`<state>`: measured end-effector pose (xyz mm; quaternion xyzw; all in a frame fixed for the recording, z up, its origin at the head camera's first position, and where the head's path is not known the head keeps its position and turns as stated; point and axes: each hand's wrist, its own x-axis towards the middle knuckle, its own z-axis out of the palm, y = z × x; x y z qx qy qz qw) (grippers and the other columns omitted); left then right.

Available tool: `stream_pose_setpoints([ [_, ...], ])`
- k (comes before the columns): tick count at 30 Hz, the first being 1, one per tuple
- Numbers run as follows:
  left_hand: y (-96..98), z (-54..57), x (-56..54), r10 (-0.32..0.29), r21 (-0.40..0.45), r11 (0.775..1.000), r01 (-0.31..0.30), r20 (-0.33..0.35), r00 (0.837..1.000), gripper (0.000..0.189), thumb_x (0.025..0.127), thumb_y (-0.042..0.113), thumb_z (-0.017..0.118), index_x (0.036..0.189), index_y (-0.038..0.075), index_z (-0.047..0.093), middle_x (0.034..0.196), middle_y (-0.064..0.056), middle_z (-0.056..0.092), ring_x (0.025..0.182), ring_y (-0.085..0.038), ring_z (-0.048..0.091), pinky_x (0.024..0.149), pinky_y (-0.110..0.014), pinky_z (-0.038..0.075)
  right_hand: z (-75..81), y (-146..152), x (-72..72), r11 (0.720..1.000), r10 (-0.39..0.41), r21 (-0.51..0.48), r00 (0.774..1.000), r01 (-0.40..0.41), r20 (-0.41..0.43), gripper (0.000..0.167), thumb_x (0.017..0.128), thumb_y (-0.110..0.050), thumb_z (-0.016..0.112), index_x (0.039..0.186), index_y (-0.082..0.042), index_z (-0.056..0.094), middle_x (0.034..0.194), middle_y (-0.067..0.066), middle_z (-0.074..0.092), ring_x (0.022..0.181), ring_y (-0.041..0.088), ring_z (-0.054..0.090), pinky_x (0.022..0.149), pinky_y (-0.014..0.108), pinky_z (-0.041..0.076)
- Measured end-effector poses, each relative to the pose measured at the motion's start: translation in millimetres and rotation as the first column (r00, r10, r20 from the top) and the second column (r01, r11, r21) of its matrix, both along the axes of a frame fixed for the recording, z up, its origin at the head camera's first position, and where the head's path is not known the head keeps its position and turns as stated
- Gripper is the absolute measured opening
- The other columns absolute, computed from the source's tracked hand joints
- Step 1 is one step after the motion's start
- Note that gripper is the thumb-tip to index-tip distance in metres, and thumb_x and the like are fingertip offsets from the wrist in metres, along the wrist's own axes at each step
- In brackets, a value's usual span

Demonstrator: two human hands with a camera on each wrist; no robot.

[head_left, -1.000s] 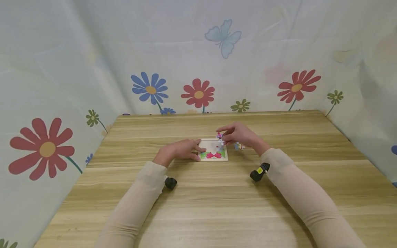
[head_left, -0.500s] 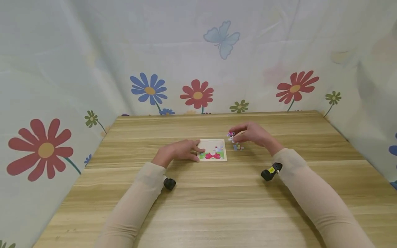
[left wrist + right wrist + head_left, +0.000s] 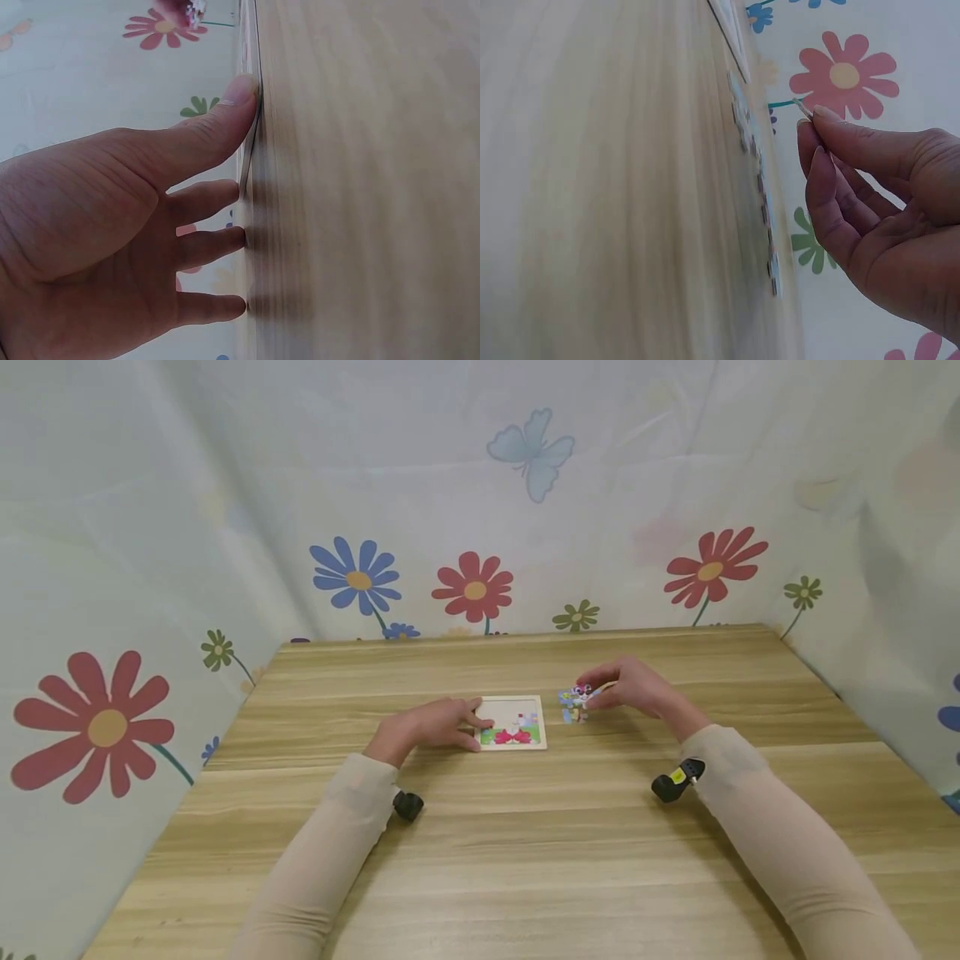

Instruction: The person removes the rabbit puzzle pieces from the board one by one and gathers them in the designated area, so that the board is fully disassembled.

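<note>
A small square jigsaw tray (image 3: 543, 737) with a pale rim lies on the table. Joined pieces with red and green print (image 3: 513, 737) fill its lower part and right side; bare board shows above. My left hand (image 3: 441, 723) rests at the tray's left edge, fingers spread, with the thumb (image 3: 238, 91) on the edge in the left wrist view. Right of the tray, my right hand (image 3: 633, 687) pinches a puzzle piece (image 3: 582, 691) between thumb and fingertips, raised over loose puzzle pieces (image 3: 573, 716). The right wrist view shows the held piece (image 3: 803, 109) edge-on.
Several loose pieces (image 3: 765, 199) lie flat in a line along the wooden table (image 3: 615, 187) in the right wrist view. A white cloth (image 3: 420, 468) printed with flowers hangs behind the table's far edge. Both wrists carry a small black camera (image 3: 671, 783).
My right hand has moved right with the puzzle piece, from over the tray to over the loose pieces, uncovering the tray's right side. The left hand has stayed at the tray's edge.
</note>
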<state>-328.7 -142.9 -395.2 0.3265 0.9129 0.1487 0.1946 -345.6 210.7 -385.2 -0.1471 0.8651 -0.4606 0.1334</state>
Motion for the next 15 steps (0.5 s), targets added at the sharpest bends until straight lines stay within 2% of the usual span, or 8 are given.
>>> stream_pose_setpoints([
  [4,-0.9,-0.9,-1.6,-0.006,0.003,1.0,0.006,0.0,1.0,0.053,0.093,0.03,0.072,0.143,0.022,0.056,0.163,-0.015,0.022,0.149,-0.032,0.021,0.119,-0.043,0.022,-1.9,8,2.4,0.999,-0.034,0.042,0.999,0.034,-0.005,0.046,0.087,-0.005,0.079,0.13,0.001,0.065,0.123,0.018,0.066,0.107,0.03,0.06,0.086,0.032,0.054],
  [10,-2.4,-3.6,-3.1,-0.005,0.005,1.0,0.005,-0.009,1.0,0.053,0.093,0.032,0.071,0.143,0.023,0.056,0.163,-0.014,0.021,0.15,-0.032,0.021,0.12,-0.044,0.022,-5.6,16,3.5,0.999,-0.042,0.031,0.999,0.042,-0.002,0.045,0.086,-0.005,0.079,0.128,0.003,0.066,0.116,0.02,0.066,0.098,0.026,0.059,0.078,0.028,0.054],
  [15,-2.5,-3.2,-2.8,0.002,0.004,1.0,-0.002,-0.006,1.0,0.053,0.093,0.032,0.072,0.143,0.023,0.056,0.163,-0.013,0.022,0.15,-0.032,0.021,0.12,-0.045,0.022,-11.2,18,2.5,0.994,-0.025,0.108,0.998,0.031,-0.054,0.042,0.084,-0.006,0.082,0.122,0.003,0.069,0.103,0.015,0.07,0.09,0.022,0.059,0.075,0.025,0.051],
])
